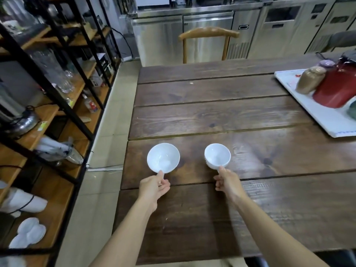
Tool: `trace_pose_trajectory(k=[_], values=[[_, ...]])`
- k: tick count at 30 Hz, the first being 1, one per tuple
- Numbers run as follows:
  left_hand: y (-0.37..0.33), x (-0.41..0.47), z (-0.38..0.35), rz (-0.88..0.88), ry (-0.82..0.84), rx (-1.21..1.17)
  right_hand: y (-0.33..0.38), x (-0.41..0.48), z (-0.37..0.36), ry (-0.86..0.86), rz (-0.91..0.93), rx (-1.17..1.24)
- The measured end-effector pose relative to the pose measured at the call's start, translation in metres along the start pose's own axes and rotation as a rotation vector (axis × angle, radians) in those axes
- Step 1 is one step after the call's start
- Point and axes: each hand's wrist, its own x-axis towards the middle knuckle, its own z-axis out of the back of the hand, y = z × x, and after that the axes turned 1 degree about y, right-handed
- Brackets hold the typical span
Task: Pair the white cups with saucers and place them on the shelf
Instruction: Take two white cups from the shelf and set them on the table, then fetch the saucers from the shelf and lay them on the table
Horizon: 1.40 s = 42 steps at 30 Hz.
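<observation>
From the head camera, the person's left hand (154, 186) was pinched on the handle of one white cup (163, 158), and the right hand (226, 180) was closed in the same way on the handle of a second white cup (217, 156). Both cups stood mouth-up over the near planks of the dark wooden table (221, 116), handles pointing back toward the wrists; whether they rested on the wood or hung just above it could not be told.

The saucers (28, 233) appeared to be the white dishes lying low on the black-framed wooden shelf (57, 189), well off to the person's left and nearer the body than the cups. That made the left hand and its cup the closer pair, with an aisle of tiled floor between table edge and shelf. The coming move would likely be a swing leftward and down, the left cup leading.

A white tray (327, 120) with jars sat far right, clear of that path.
</observation>
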Motion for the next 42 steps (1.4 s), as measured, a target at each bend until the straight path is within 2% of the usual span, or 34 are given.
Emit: trace_pose_trajectory(k=[5, 8, 12, 15, 19, 23, 28, 35, 42], values=[[0.0, -0.012, 0.007, 0.019, -0.01, -0.008, 0.001, -0.008, 0.006, 0.023, -0.031, -0.099], [-0.005, -0.022, 0.011, -0.01, -0.066, 0.007, 0.009, -0.014, 0.012, -0.019, -0.003, -0.189], [-0.006, -0.037, 0.02, -0.099, -0.166, 0.168, 0.028, -0.028, 0.024, -0.154, 0.222, -0.556], [0.002, -0.053, 0.03, -0.284, -0.273, 0.369, 0.046, -0.044, 0.023, -0.126, 0.394, -0.649], [0.014, -0.087, 0.049, -0.475, -0.372, 0.605, 0.053, -0.076, 0.004, 0.032, 0.591, -0.708], [0.022, -0.129, 0.084, -0.613, -0.47, 0.716, 0.043, -0.113, -0.028, 0.216, 0.824, -0.789], [0.035, -0.177, 0.153, -0.73, -0.601, 0.795, 0.03, -0.166, -0.077, 0.354, 0.963, -0.921], [0.079, -0.258, 0.299, -0.715, -0.835, 0.786, 0.0, -0.282, -0.18, 0.548, 1.125, -0.877], [0.134, -0.358, 0.445, -0.629, -1.161, 0.701, -0.062, -0.428, -0.299, 0.835, 1.231, -0.815]])
